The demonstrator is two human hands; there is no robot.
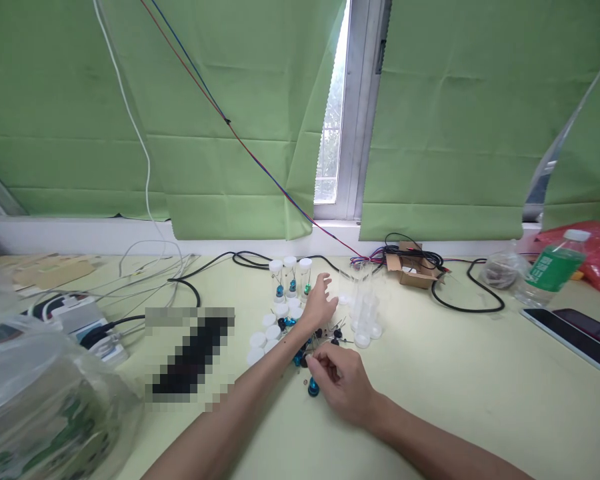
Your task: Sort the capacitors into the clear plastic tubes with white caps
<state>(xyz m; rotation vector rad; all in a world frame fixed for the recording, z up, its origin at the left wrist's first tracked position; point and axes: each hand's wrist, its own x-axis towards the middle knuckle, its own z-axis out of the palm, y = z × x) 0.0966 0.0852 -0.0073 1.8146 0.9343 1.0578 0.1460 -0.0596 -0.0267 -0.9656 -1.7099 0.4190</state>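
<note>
Green blinds (pixel 230 167) are parted around a narrow strip of window (pixel 327 160), and below them a pale yellow tabletop (pixel 440 400) is lit by daylight. Out to the middle, the left hand (pixel 322 303) is stretched forward, its fingers spread well apart, nothing visibly gripped; it is held between 3 capped tubes (pixel 291 277), stood in a row with small blue and green pieces inside, and a cluster of clear tubes (pixel 364 320) on the right. Closer in, the right hand (pixel 345 380) is curled, thumb and forefinger drawn near each other; whether anything is pinched there cannot be told. Right by those fingertips, a pile of loose components (pixel 336 337) is scattered, partly hidden by the left forearm, and 1 blue piece (pixel 313 387) is left at its near edge. White caps (pixel 258 340) are bunched to the left. Farther right, a green-labelled bottle (pixel 551 273) is stood behind 2 phones (pixel 575 340), while a small cardboard box (pixel 414 275) is ringed by black cable (pixel 480 310).
</note>
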